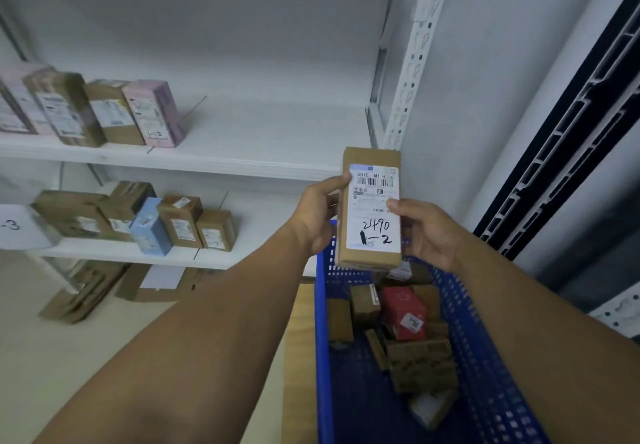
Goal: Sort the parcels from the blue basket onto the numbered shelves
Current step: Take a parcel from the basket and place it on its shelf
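Note:
I hold a tall brown cardboard parcel (pixel 372 156) upright above the blue basket (pixel 323 357). Its white label faces me, with "2490" and "1-2" written by hand. My left hand (pixel 317 211) grips its left edge, thumb on the label. My right hand (pixel 427 230) grips the right edge, thumb on the front. Inside the basket lie several parcels, among them a red box (pixel 403 312) and brown boxes (pixel 420 364). The white shelves (pixel 263 163) stand to the left.
The middle shelf carries a pink box marked "1-2" (pixel 156 112) and brown boxes to its left, with free room on its right half. The lower shelf (pixel 114 253) holds several boxes. Flattened cardboard (pixel 83 291) lies on the floor. A dark slatted panel (pixel 568 138) stands at right.

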